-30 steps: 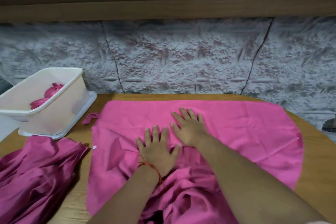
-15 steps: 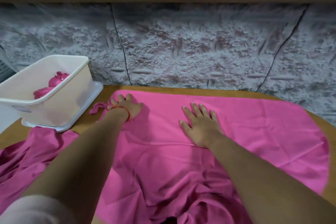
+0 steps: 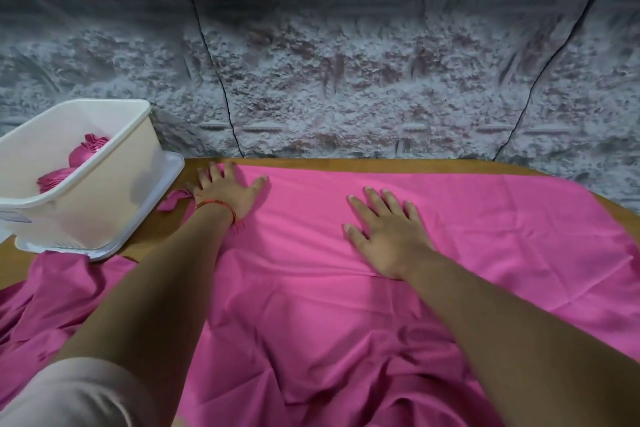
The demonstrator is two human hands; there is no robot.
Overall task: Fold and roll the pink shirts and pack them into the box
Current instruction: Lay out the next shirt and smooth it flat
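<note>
A bright pink shirt point(image 3: 485, 236) lies spread flat across the wooden table point(image 3: 381, 162), bunched into folds at the near edge. My left hand point(image 3: 225, 192) lies flat, fingers apart, on the shirt's far left corner. My right hand point(image 3: 384, 232) presses flat on the middle of the cloth. A white plastic box point(image 3: 114, 191) stands at the far left on its lid, with two rolled pink shirts point(image 3: 74, 163) inside. A darker pink shirt point(image 3: 52, 295) lies crumpled at the near left.
A grey textured wall point(image 3: 346, 80) rises right behind the table's far edge, under a wooden shelf. The box's white lid point(image 3: 169, 170) sticks out beneath it. A small pink cloth tab point(image 3: 173, 199) lies between box and shirt.
My left hand went from the shirt's middle out to its far left corner and flattened there. My right hand stayed pressed on the cloth. The camera tilted downward.
</note>
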